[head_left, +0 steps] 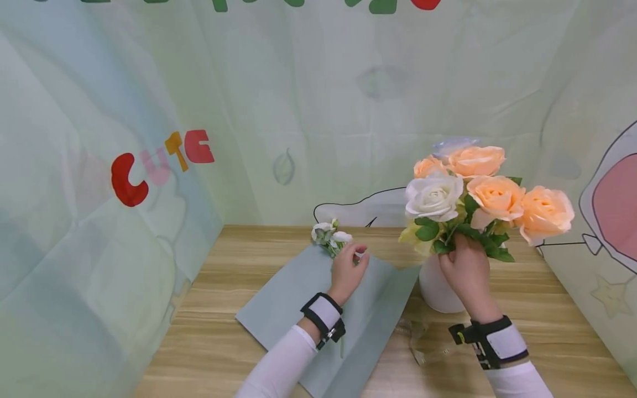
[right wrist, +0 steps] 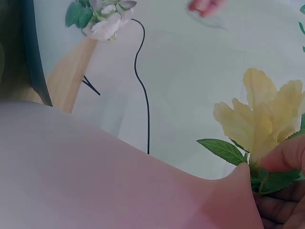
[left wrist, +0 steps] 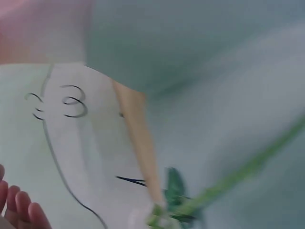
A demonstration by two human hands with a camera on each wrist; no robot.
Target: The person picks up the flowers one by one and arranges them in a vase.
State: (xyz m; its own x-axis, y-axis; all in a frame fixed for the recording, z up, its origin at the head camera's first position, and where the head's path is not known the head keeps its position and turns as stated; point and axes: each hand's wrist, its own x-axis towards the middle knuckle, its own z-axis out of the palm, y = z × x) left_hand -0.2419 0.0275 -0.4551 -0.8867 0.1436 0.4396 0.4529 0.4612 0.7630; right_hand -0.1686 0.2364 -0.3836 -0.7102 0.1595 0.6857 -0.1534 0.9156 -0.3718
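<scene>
White flowers [head_left: 329,235] with a thin green stem [left wrist: 248,169] lie on a sheet of grey-blue wrapping paper [head_left: 283,301]. My left hand [head_left: 350,272] hovers over that sheet just below the blooms, fingers loosely bent around nothing; in the left wrist view its fingertips show apart from the stem. A white vase [head_left: 439,284] holds a bunch of peach roses [head_left: 496,196], a white rose [head_left: 434,194] and a yellow flower [right wrist: 259,114]. Among the leaves above the vase's rim, my right hand [head_left: 466,271] grips flower stems, its fingertips partly hidden by foliage.
Clear ribbon or film [head_left: 420,342] lies on the wooden table [head_left: 209,331] between the paper and my right forearm. A printed cloth backdrop [head_left: 298,110] rises behind the table and along both sides. Something pale blue [head_left: 455,145] shows behind the roses.
</scene>
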